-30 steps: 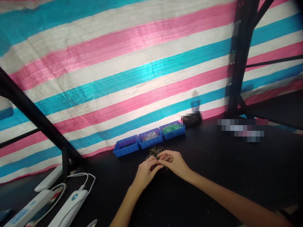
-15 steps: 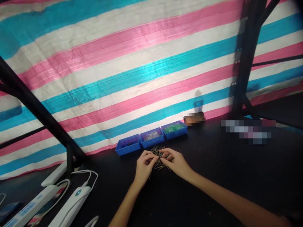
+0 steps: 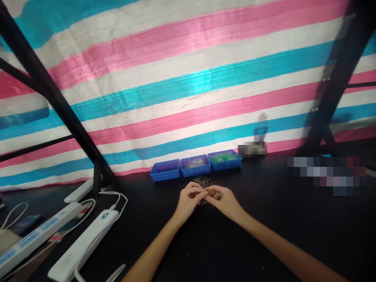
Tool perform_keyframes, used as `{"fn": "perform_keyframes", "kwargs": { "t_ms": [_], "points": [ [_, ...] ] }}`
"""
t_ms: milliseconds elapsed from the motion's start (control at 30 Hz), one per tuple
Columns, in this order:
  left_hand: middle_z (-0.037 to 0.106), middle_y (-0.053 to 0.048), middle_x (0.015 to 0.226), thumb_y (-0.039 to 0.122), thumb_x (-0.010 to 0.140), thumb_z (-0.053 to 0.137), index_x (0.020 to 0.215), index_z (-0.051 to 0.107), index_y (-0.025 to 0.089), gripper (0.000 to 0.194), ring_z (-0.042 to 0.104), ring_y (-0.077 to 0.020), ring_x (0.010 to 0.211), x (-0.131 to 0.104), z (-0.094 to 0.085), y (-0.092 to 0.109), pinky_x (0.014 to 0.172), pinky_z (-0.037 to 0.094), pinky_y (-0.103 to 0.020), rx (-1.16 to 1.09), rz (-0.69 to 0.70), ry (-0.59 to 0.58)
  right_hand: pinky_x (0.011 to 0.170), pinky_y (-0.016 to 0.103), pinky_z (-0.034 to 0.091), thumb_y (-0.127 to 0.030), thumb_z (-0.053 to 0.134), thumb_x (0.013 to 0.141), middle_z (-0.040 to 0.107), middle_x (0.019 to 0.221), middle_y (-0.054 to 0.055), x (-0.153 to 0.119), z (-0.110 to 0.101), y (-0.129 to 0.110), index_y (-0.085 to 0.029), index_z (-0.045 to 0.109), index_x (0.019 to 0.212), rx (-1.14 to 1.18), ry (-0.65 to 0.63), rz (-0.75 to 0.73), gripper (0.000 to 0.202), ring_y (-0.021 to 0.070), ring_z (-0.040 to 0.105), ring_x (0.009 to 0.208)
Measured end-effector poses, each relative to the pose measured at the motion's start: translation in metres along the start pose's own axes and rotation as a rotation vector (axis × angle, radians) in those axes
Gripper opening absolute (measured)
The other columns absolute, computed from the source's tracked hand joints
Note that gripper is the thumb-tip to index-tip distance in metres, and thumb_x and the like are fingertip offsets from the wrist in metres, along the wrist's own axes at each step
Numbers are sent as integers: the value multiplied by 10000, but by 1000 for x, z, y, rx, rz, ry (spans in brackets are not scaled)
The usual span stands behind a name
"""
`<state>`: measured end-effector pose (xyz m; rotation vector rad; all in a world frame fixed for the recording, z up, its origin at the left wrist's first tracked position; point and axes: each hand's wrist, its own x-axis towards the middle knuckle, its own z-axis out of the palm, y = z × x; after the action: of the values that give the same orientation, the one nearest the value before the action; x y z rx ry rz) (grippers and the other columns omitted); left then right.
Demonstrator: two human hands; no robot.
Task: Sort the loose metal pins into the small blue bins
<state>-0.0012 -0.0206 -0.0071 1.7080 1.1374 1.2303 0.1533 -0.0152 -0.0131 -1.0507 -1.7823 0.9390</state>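
Note:
My left hand [image 3: 189, 201] and my right hand [image 3: 226, 201] meet fingertip to fingertip over a loose pile of thin, brass-coloured metal pieces [image 3: 202, 181], perhaps screws or pins. Both are closed, thumbs pinched toward the index fingers. Whatever lies between the fingertips is too small and hidden to make out. Just beyond the pile stand three blue bins in a row. In the left bin [image 3: 165, 176] are a few dark pieces; the middle bin [image 3: 196, 170] contains clear or whitish small items. Bright green pieces fill the right bin [image 3: 226, 165].
On the left lie white power strips [image 3: 38, 239] and a white box-like device [image 3: 85, 243] with cables. A striped tarp [image 3: 176, 94] hangs behind the black table [image 3: 188, 250], between dark metal frame legs [image 3: 76, 129]. Blurred-out items [image 3: 329, 172] sit at the right.
My hands have come together, the right fingertips now touching the left ones. The camera view has shifted, so bins and table items appear farther right.

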Motion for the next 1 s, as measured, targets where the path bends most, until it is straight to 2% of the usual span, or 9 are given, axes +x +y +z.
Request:
{"fn": "perform_keyframes", "kwargs": {
  "t_ms": [200, 300, 467, 533, 700, 833, 1000],
  "points": [
    [508, -47, 908, 405, 703, 594, 749, 657, 126, 290, 440, -14, 449, -2, 0, -2, 354, 323, -168, -114, -43, -20, 502, 215, 421, -359, 561, 724, 634, 708, 29, 0, -1, -10, -145, 651, 770, 95, -155, -7, 237, 111, 537, 538],
    [508, -51, 924, 412, 703, 590, 741, 640, 117, 302, 445, -15, 456, -2, -1, -2, 357, 313, -165, -169, -49, 8, 506, 214, 428, -391, 570, 711, 628, 741, 28, -1, 2, -11, -147, 638, 786, 200, -178, 47, 264, 110, 543, 565],
    [510, -51, 928, 427, 676, 611, 742, 614, 109, 324, 439, -16, 453, 0, -4, -2, 345, 295, -158, -191, -59, 73, 426, 197, 376, -444, 570, 702, 560, 569, -6, 2, 1, -5, -146, 632, 819, 195, -144, 130, 326, 98, 499, 490],
    [507, -49, 912, 426, 673, 613, 747, 621, 109, 326, 438, -19, 462, 1, -6, -3, 357, 305, -158, -164, -41, 83, 419, 201, 373, -449, 567, 704, 539, 531, -12, 4, -3, -3, -141, 633, 829, 172, -88, 135, 339, 103, 494, 481],
    [503, -28, 849, 373, 656, 646, 741, 660, 131, 257, 400, -17, 488, -1, -5, -8, 448, 354, -173, 19, 98, 58, 483, 235, 441, -446, 606, 667, 609, 663, 33, 7, -8, 0, -144, 640, 789, 137, 80, 98, 327, 141, 553, 570],
    [515, -29, 837, 378, 661, 638, 732, 664, 141, 249, 401, -32, 502, -6, 0, -8, 472, 367, -185, 113, 132, -24, 580, 263, 486, -441, 615, 660, 619, 765, 51, 6, -1, 4, -151, 640, 734, 135, 67, -2, 300, 159, 580, 654],
    [531, -28, 806, 371, 656, 645, 730, 662, 133, 250, 432, -41, 516, -6, -4, -3, 476, 362, -183, 72, 113, -46, 544, 243, 468, -443, 586, 693, 600, 762, 46, 4, 3, 3, -154, 616, 749, 168, 68, -21, 297, 155, 577, 651]
  ]
}}
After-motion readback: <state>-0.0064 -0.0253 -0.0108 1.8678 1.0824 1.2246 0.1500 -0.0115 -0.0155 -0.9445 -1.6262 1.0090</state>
